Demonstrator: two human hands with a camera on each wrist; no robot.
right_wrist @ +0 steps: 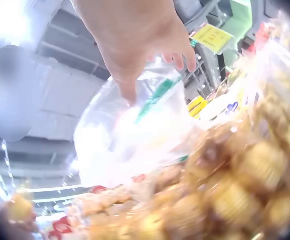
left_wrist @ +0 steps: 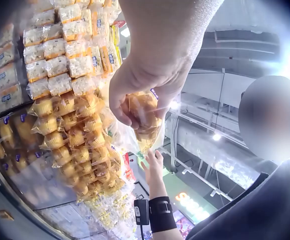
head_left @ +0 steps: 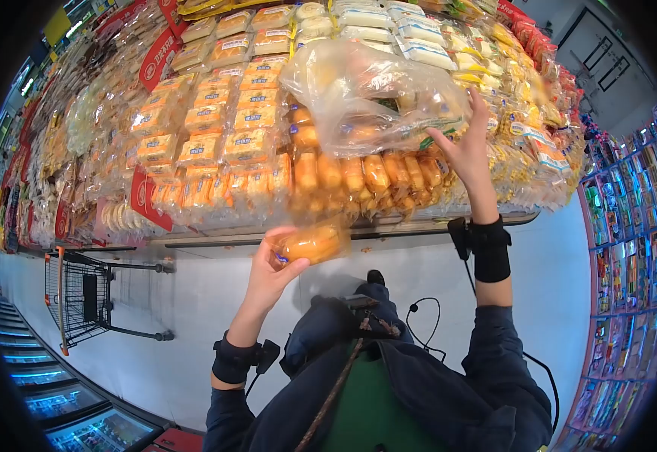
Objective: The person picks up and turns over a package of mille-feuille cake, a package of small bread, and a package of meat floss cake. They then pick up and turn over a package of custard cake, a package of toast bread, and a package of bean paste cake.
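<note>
My left hand (head_left: 266, 270) grips a golden bread roll in a clear wrapper (head_left: 312, 245), in front of the display's near edge. In the left wrist view the thumb and fingers curl round the wrapped roll (left_wrist: 144, 115). A large clear plastic bag (head_left: 328, 83) lies over the packed goods, with things showing dimly inside it. At the bag's right edge is my right hand (head_left: 471, 154), its thumb and fingers spread wide. In the right wrist view the thumb overlaps the bag (right_wrist: 105, 135) close to a green strip, and the other fingers stand apart from it.
Wrapped rolls (head_left: 373, 173) fill the display's near middle, with packaged cakes (head_left: 257, 117) to their left. Red signs (head_left: 159, 60) stand among the goods. A shopping cart (head_left: 87, 294) is on the floor at left. Stocked shelves (head_left: 622, 279) rise at right, and a cable (head_left: 426, 324) hangs near the legs.
</note>
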